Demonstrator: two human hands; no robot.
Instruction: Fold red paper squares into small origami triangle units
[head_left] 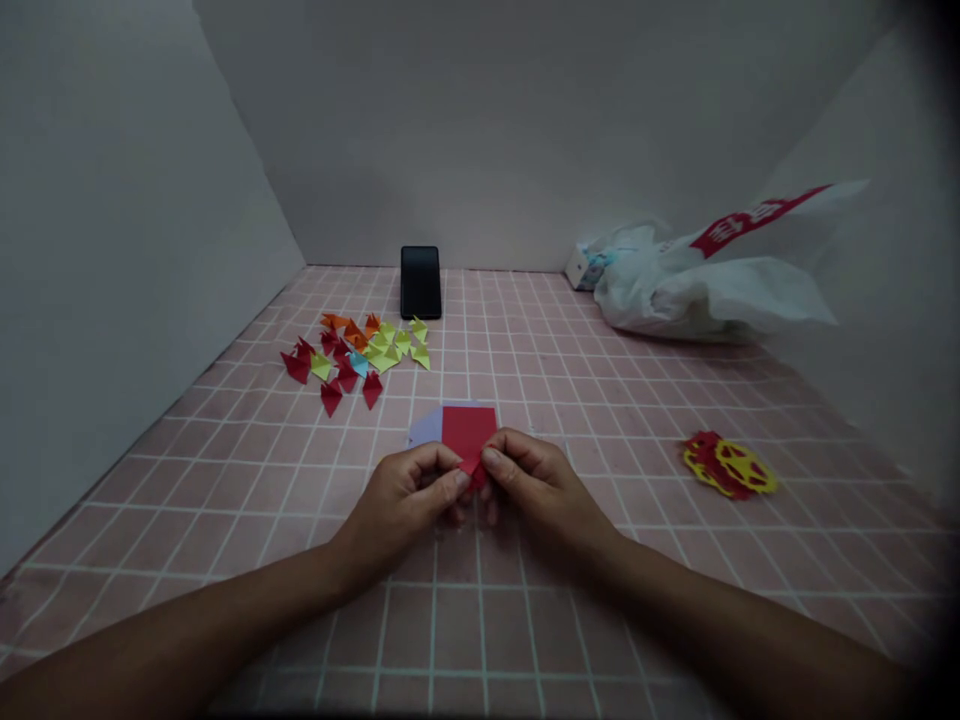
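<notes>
A small red paper piece (472, 465) is pinched between my left hand (409, 500) and my right hand (536, 485) just above the pink checked tabletop (480, 620). Both hands have fingers curled, thumbs pressing on the paper. Directly behind them lies a red paper square (469, 425) on top of a pale lilac sheet (426, 430). Further back left is a heap of several folded paper triangles (356, 355) in red, yellow, orange and blue.
A black phone (420, 282) stands upright against the back wall. A white plastic bag (697, 280) with red print and a small box (581, 268) lie at the back right. A red and yellow paper cut-out (727, 466) lies to the right. Grey walls close in three sides.
</notes>
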